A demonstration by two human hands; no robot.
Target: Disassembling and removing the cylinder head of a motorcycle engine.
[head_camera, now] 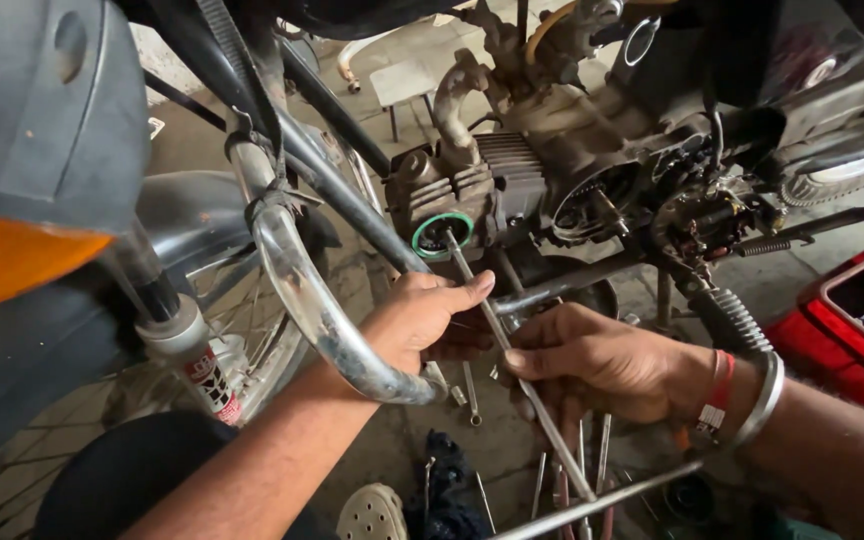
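A long thin metal rod tool [485, 316] runs from my hands up into a round opening with a green ring [441, 235] on the side of a motorcycle engine [497, 180]. My right hand [602, 362] grips the rod low on its shaft, fingers wrapped around it. My left hand [424, 318] sits higher, thumb and fingers resting against the rod just below the engine. A metal bangle [764, 402] and red thread circle my right wrist.
A chrome crash guard [314, 310] curves in front of my left forearm. The front wheel and fork [192, 350] stand at left, an orange indicator [2, 255] near the camera. Several loose tools [572, 470] lie on the floor below. A red tray [852, 330] sits at right.
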